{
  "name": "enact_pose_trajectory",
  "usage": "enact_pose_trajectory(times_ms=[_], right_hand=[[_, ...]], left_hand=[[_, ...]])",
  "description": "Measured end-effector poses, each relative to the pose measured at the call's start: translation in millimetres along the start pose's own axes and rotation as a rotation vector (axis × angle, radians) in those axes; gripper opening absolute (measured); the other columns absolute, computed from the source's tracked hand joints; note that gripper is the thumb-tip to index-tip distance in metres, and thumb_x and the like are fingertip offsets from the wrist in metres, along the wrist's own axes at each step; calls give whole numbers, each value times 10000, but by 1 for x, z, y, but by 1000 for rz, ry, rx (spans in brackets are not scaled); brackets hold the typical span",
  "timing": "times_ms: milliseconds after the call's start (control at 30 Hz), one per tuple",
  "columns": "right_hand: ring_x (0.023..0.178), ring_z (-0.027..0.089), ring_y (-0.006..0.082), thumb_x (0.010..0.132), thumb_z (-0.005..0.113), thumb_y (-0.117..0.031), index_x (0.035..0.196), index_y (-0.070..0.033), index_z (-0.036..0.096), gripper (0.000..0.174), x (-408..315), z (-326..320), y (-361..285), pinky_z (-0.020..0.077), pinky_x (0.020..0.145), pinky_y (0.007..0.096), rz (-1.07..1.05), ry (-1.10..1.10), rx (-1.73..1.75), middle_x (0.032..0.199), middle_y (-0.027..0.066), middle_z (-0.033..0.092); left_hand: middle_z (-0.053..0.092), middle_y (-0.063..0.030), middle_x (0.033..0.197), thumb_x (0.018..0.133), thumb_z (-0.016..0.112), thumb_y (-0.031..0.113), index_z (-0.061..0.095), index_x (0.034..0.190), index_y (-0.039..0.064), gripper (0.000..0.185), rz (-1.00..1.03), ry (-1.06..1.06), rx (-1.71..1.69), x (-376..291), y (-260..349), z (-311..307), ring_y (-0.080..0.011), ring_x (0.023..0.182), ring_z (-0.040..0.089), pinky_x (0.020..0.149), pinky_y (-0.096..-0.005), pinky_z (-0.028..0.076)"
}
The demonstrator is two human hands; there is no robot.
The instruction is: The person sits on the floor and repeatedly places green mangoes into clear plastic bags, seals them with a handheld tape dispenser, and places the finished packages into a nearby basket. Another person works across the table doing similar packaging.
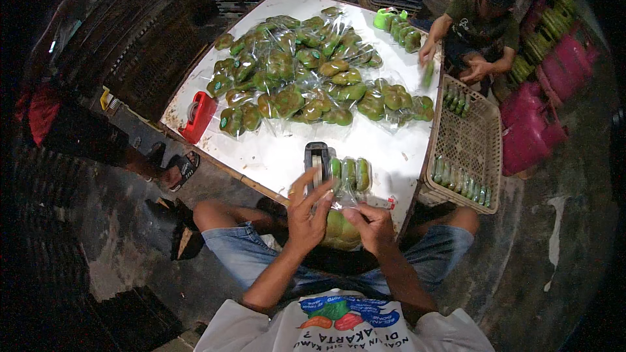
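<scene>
My right hand [374,227] pinches the gathered neck of a clear plastic bag [347,199]. A green, ribbed vegetable [340,232], possibly a bell pepper, hangs in the bag at the table's near edge. My left hand [308,215] is beside the bag neck, fingers spread, near a black tape dispenser [316,156]. Whether its thumb and fingertips hold the film or tape is unclear. Just right of the dispenser, several bagged green vegetables [349,175] stand in a row on the white tabletop [259,156].
Bagged green vegetables [293,73] cover the table's far part. A red tape dispenser [198,117] stands left, a bright green one [389,18] far right. A plastic crate [469,156] holding wrapped vegetables adjoins the right edge. A co-worker [481,34] sits beyond it; another person [73,122] is left.
</scene>
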State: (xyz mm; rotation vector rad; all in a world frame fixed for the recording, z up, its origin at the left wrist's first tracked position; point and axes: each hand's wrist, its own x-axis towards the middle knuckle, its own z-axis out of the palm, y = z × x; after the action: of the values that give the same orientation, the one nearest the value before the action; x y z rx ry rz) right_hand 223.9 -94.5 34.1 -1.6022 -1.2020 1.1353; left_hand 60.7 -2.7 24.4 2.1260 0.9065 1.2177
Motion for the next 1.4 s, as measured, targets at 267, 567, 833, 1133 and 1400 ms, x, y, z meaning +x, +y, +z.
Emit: enact_pose_trajectory(times_ms=[267,567,833,1133,1400], right_hand=[[974,680,180,988,637,-263,1178,-29,696,308,16,4,27,535,845,332,-361,55,352,1106,133,722],[799,676,240,874,738,-139,939,-38,736,120,9,-8,-1,550,718,347,-576,150,-390,876,110,714],[759,663,286,952,664,-242,857,-18,702,246,4,25,20,491,593,397,-58,221,-363,861,169,696],[1226,475,179,955,690,-231,1495,-90,307,677,-26,77,59,427,1042,334,225,-179,941,1329,81,493],[968,589,146,929,733,-265,1141,-39,639,324,43,92,61,469,867,295,278,238,847,1000,43,633]], left_hand=[[713,-141,991,822,813,172,729,1066,27,296,-209,-436,-282,2,7,-18,-265,892,685,791,-354,537],[639,-82,972,903,738,134,711,932,19,122,-427,-220,-566,-20,-1,-6,-189,958,622,858,-316,483],[558,-26,896,953,694,205,657,908,5,209,-821,-300,-584,-36,-18,-5,-135,893,541,827,-262,419],[525,-143,1148,809,651,2,551,1057,11,268,-425,224,-412,-60,4,8,-265,1130,518,967,-386,432],[572,-89,1286,923,640,224,466,1422,107,542,-1263,60,-1308,-73,-27,-12,-217,1152,583,978,-380,499]])
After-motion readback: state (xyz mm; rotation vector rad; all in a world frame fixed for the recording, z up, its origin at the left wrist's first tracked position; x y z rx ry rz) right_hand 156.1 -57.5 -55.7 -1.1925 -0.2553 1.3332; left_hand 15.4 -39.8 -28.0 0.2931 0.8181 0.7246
